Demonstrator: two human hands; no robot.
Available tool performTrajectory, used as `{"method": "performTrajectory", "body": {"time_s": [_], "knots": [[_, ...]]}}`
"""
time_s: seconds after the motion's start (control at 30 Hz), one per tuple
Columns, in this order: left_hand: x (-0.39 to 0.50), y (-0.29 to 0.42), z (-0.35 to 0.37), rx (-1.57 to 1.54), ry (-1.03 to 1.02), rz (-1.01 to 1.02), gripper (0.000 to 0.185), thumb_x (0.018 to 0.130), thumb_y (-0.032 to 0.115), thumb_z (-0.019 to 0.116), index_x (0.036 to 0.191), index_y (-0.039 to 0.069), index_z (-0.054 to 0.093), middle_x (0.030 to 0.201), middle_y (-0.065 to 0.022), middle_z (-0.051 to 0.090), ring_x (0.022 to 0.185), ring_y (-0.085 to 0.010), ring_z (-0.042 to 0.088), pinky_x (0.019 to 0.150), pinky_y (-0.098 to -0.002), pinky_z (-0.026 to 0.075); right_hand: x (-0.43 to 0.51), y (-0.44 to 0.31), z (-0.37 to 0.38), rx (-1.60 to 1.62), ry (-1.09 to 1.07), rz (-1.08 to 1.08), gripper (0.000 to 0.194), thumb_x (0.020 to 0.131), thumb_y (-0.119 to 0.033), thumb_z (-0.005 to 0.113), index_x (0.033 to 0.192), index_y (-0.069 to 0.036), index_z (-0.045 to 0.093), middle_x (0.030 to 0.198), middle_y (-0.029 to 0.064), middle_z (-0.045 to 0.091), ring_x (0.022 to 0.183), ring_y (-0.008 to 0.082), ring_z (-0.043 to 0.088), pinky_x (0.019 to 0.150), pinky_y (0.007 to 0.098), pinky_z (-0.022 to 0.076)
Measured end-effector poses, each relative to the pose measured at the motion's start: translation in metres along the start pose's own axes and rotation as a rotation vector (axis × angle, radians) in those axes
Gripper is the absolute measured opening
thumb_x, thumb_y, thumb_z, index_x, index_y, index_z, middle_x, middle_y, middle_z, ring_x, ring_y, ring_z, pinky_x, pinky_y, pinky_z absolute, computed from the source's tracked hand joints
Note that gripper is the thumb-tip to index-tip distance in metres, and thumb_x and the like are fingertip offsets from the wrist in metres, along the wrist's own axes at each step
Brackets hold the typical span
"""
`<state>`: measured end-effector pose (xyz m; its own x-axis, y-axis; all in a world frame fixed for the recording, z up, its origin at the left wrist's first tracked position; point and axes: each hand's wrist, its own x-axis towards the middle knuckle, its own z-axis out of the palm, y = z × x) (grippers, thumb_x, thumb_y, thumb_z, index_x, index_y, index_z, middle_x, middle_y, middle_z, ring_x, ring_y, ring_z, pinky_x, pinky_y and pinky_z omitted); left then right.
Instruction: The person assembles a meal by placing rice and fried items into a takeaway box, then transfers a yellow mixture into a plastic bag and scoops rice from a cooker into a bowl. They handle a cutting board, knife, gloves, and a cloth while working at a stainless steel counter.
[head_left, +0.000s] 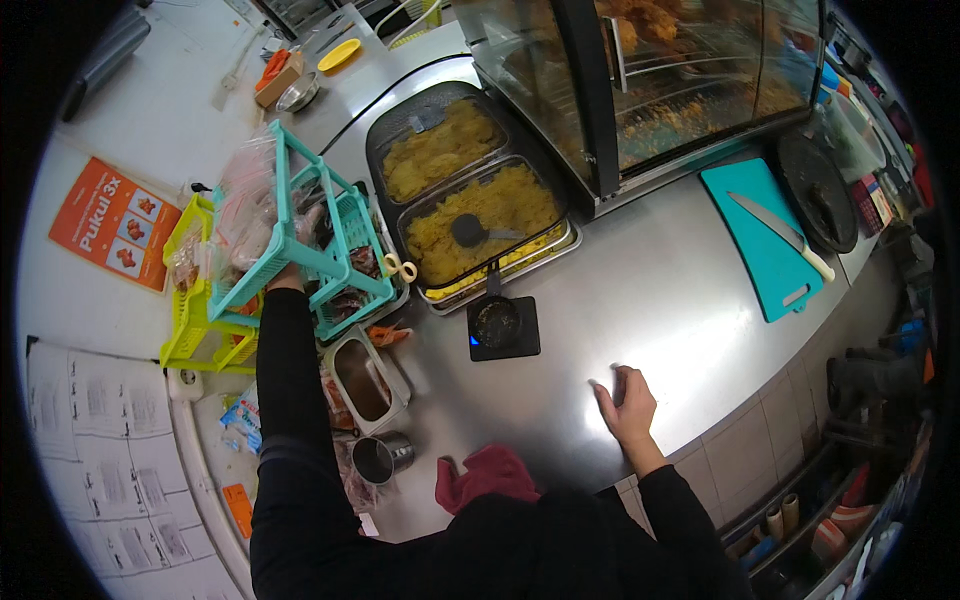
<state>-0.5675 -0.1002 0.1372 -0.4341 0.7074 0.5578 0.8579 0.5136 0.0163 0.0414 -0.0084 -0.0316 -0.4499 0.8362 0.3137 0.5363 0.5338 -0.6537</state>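
Observation:
My left hand (286, 278) reaches into a teal plastic tiered rack (279, 244) at the left. Only its wrist and a little of the hand show, so what its fingers do is hidden. Clear plastic bags (244, 225) fill the rack's upper tier, and dark packets (346, 304) lie lower down. Over the near edge of the steel table (592, 307), my right hand (630, 405) is empty, thumb and fingers apart. Left of it, a small black ladle (496, 322) rests on a black digital scale (529, 349).
Two trays of yellow crumbly food (480, 214) stand beyond the scale, below a glass display case (697, 97). A knife (772, 225) lies on a teal cutting board (739, 187). Near me are a steel container (401, 382), a metal cup (401, 448) and a red cloth (491, 472).

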Motion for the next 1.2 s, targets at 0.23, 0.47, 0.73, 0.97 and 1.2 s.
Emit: {"method": "performTrajectory", "body": {"time_s": [0.23, 0.47, 0.73, 0.97, 1.2], "knots": [[0.0, 0.015, -0.021, -0.208, -0.26, -0.198, 0.044, 0.081, 0.016, 0.07, 0.122, 0.004, 0.062, 0.106, -0.0157, 0.069, 0.097, -0.0317, 0.067, 0.088, -0.0416, 0.052, 0.004, -0.003, -0.002, -0.034, -0.069, 0.01, 0.045, 0.082, -0.035, 0.08, 0.109, -0.003, 0.061, 0.093, 0.0116, 0.065, 0.08, 0.0283, 0.065, 0.065, 0.0354, 0.0529], [-0.032, -0.021, 0.005, -0.458, -0.22, -0.266, 0.046, 0.076, 0.025, 0.071, 0.115, 0.004, 0.059, 0.103, -0.0153, 0.065, 0.098, -0.0274, 0.065, 0.087, -0.0423, 0.051, 0.005, -0.005, -0.002, -0.018, -0.049, 0.005, 0.045, 0.081, -0.035, 0.08, 0.108, -0.003, 0.061, 0.093, 0.0113, 0.065, 0.08, 0.0282, 0.065, 0.066, 0.0351, 0.0528], [-0.054, 0.019, -0.026, 0.141, -0.317, -0.355, 0.043, 0.09, 0.036, 0.065, 0.123, 0.01, 0.057, 0.127, -0.0164, 0.061, 0.117, -0.039, 0.058, 0.097, -0.0498, 0.046, 0.003, -0.002, -0.001, -0.011, -0.072, 0.037, 0.044, 0.082, -0.036, 0.079, 0.106, -0.003, 0.062, 0.094, 0.0126, 0.066, 0.082, 0.0293, 0.066, 0.068, 0.0356, 0.0534], [-0.133, 0.138, -0.116, 0.129, -0.112, -0.339, 0.024, 0.094, 0.017, 0.054, 0.099, 0.0, 0.07, 0.095, -0.0235, 0.069, 0.093, -0.0433, 0.066, 0.087, -0.0504, 0.051, 0.005, -0.001, -0.003, -0.011, -0.091, 0.038, 0.045, 0.082, -0.037, 0.079, 0.108, -0.004, 0.061, 0.096, 0.012, 0.067, 0.082, 0.0296, 0.067, 0.068, 0.0353, 0.0537], [-0.134, 0.101, -0.018, 0.297, -0.708, -0.329, 0.03, 0.095, 0.014, 0.051, 0.12, 0.003, 0.065, 0.123, -0.0222, 0.063, 0.112, -0.0383, 0.062, 0.095, -0.0475, 0.051, 0.005, -0.001, -0.003, -0.017, -0.081, 0.043, 0.046, 0.081, -0.036, 0.08, 0.108, -0.004, 0.061, 0.096, 0.0116, 0.067, 0.081, 0.0282, 0.067, 0.067, 0.0346, 0.0536]]}}
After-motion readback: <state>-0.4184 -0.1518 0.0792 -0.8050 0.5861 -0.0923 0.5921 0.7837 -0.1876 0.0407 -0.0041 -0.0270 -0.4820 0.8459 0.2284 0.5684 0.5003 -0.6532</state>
